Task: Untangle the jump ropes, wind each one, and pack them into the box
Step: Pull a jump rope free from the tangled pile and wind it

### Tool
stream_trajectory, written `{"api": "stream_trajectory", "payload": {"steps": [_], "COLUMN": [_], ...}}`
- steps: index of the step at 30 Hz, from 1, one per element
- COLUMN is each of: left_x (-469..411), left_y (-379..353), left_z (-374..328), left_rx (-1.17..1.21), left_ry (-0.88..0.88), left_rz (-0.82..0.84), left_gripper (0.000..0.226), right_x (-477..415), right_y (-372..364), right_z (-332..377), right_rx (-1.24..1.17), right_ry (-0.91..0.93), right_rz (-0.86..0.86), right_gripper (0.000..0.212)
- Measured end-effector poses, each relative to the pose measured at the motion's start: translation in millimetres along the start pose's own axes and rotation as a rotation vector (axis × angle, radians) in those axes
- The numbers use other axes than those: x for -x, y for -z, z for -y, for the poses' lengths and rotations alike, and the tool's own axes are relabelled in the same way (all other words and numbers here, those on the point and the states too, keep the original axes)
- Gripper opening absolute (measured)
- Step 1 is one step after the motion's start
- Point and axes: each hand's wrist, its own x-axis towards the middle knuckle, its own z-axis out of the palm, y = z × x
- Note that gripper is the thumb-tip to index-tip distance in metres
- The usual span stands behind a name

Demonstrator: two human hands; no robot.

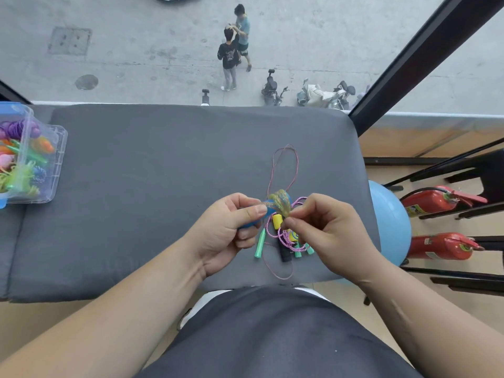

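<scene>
Grey cushion [136, 186], left hand [226, 233] and right hand [324, 236] pinching one yellow-green rope [279, 200], perhaps three mint handles [260, 245]

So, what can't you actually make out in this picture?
Head view, all three:
- Blue handle: mostly covered by the left hand and the wound cord.
- Rope tangle: cords overlap, partly under the right hand; which cord joins which handle is unclear.
- Clear box: cut off by the left edge.
</scene>
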Motion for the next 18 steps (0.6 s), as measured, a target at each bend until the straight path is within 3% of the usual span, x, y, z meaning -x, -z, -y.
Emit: {"api": "stream_trajectory", "payload": {"steps": [6, 9, 12, 15, 18], "left_x": [1, 2, 5, 1, -1], "left_y": [-2, 14, 21, 21, 27], "left_z": [5, 1, -4, -3, -3], "left_rx": [0.188, 0.116, -0.044, -0.306, -0.552], "left_ry": [0.007, 0.036, 0.087, 0.115, 0.1], "left_rz": [0.049, 0.205, 0.373, 0.307, 0.219], "left_gripper": [0.019, 0.028, 0.03, 0.017, 0.02], "right_x": [1, -7, -24, -47, -67], "right_y": [12, 20, 25, 28, 19], "right_z": [-6, -12, -22, -22, -9], "right_rx": [-0.206, -0.206, 0.045, 0.402, 0.788], "right_ry": [-0.09, -0.184, -0.251, -0.228, -0.111], "right_rz": [0.137, 0.287, 0.497, 0.609, 0.709], "right_gripper": [0.01, 0.013, 0.002, 0.014, 0.017]}}
